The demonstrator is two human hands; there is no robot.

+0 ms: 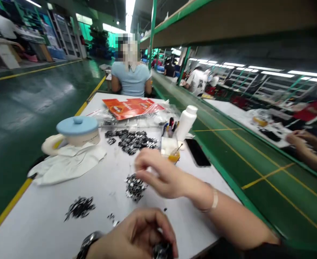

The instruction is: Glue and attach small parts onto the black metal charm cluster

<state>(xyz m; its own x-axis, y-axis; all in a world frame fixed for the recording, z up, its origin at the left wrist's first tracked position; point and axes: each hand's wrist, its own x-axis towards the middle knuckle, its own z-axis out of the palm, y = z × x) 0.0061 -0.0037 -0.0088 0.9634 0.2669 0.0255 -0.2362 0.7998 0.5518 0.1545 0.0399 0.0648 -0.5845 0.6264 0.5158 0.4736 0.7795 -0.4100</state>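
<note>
My left hand [145, 233], with a dark watch [90, 242] at its wrist, is closed around a glossy black part [162, 250] at the bottom edge. Part of that piece is hidden by the fingers. My right hand [161, 174] hangs over a small pile of shiny metallic pieces [135, 187], its fingers curled and slightly blurred. Whatever they may pinch is not visible. Left of the hands lies a heap of thin black pieces [81, 207]. Farther back spreads a larger heap of glossy black parts [134, 140]. A few tiny bits [111, 216] lie near my left hand.
A lidded pot [79, 135] stands on the left beside a white cloth [69, 163]. At the right are a white bottle [187, 122], a small yellow box [174, 157], pens [171, 126] and a phone [197, 152]. Orange packets [131, 108] lie behind. A person [131, 77] sits beyond the table.
</note>
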